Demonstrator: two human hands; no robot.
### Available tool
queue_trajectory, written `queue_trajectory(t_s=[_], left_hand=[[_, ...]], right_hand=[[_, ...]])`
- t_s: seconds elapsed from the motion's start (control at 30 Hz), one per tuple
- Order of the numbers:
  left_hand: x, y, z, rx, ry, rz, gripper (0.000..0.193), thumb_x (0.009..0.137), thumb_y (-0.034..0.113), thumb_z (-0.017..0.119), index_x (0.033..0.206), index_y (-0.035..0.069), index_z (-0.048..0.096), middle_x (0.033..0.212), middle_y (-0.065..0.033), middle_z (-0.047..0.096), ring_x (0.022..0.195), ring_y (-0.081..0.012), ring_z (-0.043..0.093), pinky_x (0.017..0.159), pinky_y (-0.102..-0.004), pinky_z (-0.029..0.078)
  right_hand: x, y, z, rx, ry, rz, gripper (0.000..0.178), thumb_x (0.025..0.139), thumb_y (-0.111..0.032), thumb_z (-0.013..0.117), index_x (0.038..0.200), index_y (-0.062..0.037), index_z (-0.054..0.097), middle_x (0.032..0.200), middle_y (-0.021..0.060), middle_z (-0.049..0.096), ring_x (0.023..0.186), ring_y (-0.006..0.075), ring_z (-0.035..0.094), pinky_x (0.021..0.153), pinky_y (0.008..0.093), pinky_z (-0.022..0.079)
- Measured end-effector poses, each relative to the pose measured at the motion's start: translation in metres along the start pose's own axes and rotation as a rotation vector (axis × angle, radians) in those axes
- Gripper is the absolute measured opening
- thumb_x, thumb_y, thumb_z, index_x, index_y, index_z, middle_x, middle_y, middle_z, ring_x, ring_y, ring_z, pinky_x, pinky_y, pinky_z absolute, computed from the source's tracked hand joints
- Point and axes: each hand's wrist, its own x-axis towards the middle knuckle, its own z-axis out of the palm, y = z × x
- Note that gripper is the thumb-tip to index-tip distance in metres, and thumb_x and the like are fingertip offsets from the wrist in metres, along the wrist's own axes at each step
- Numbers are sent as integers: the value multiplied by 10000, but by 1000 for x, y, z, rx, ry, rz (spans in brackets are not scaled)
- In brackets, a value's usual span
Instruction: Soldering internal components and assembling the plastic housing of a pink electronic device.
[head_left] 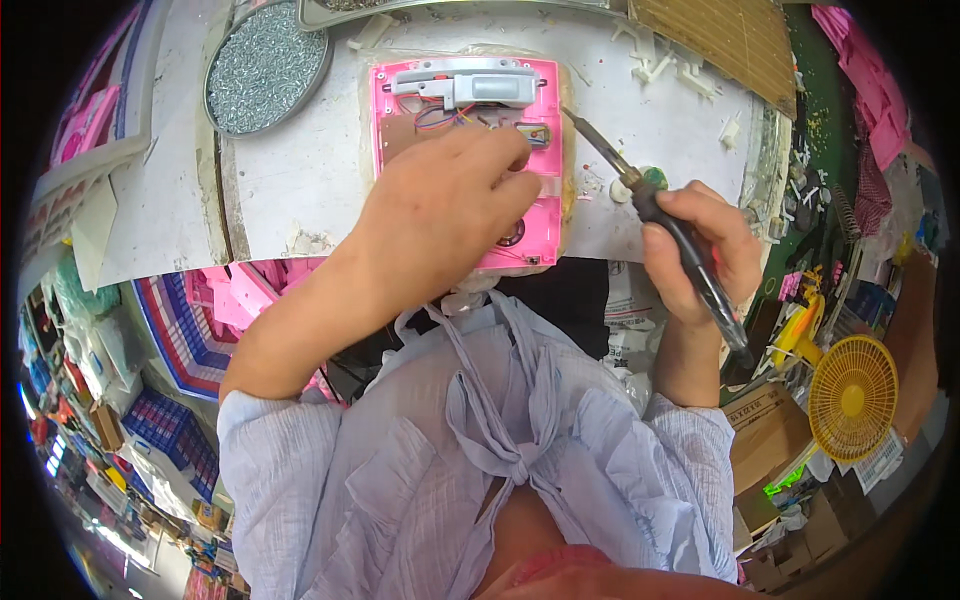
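Observation:
A pink plastic housing [546, 215] lies on the white bench with its inside facing up. Across its far end runs a grey plastic mechanism [490, 90], and thin coloured wires [435, 115] trail below it. My left hand [440, 190] is over the housing, fingers curled and thumb close to the forefinger; whatever they pinch is hidden. A small round dark part [513, 234] shows beside that hand, near the housing's close edge. To the right, my right hand [710, 245] grips a soldering iron [607, 152] by its black handle. The iron's tip points up-left, beside the housing's right edge.
A round tray of screws [268, 70] stands at the back left. White plastic bits [655, 60] and a brown board [720, 40] lie at the back right. Baskets [185, 335] with pink parts sit below the bench's left side; a yellow fan [852, 398] stands right.

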Motion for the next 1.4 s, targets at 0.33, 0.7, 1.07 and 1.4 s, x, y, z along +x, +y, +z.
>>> queue_trajectory(t_s=[0.33,0.7,1.07,1.4], left_hand=[[10,-9,-4,-576,-57,-522,115,896,29,732,1001,-10,708,834,-36,703,727,-87,627,666,-256,517],[-5,-16,0,-323,-16,-80,141,830,-15,722,958,28,683,1024,-98,626,875,-244,624,770,-351,517],[-5,-21,-10,-214,-148,27,235,751,-5,767,949,34,646,1185,-117,596,956,-298,625,806,-385,536],[-3,-22,-8,-137,-162,80,289,727,-1,777,972,28,627,1193,-125,615,1031,-333,638,824,-408,547]], right_hand=[[8,12,58,226,11,91,554,830,126,746,1330,23,531,1217,162,661,1046,188,698,946,325,557],[-9,0,25,282,180,102,415,820,-2,806,1201,11,641,993,143,683,823,177,641,736,286,512],[-16,12,-3,352,-148,77,236,732,-22,738,960,12,689,722,88,635,583,145,532,542,273,385],[7,15,7,311,-280,35,214,665,-21,713,879,-34,705,682,34,620,516,133,507,500,280,373]])
